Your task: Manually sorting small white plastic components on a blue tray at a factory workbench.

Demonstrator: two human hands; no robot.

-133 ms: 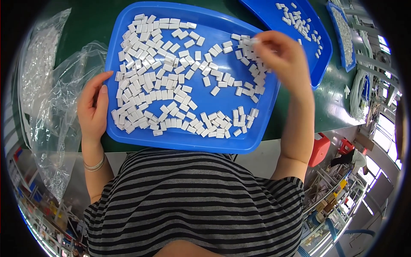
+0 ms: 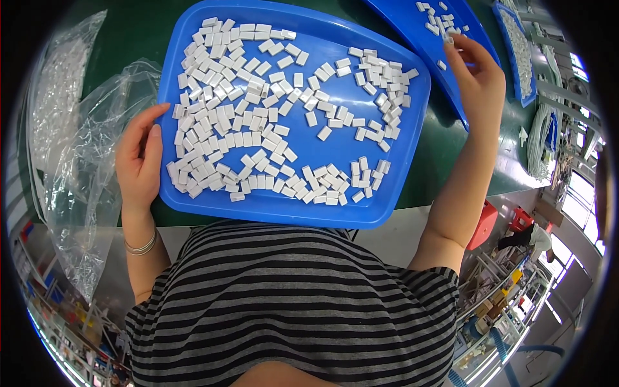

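In front of me a large blue tray (image 2: 284,208) holds many small white rectangular plastic pieces (image 2: 209,119). At its left rim is my left hand (image 2: 138,161), its fingers closed on the edge. Over a second blue tray (image 2: 412,39) at the upper right, my right hand (image 2: 477,74) pinches a small white plastic piece (image 2: 450,40) between thumb and index finger. Some loose white pieces (image 2: 437,22) lie in that second tray, partly hidden by the hand.
A clear plastic bag (image 2: 97,142) lies on the left of the green table (image 2: 445,161). At the right are a smaller blue tray (image 2: 516,55) filled with white pieces and a bundle of pale cords (image 2: 540,145). A red stool (image 2: 483,226) stands below the table's right side.
My right hand has moved right, from above the large tray's right side to the second tray, with a white piece in its fingers. My left hand stays at the rim.
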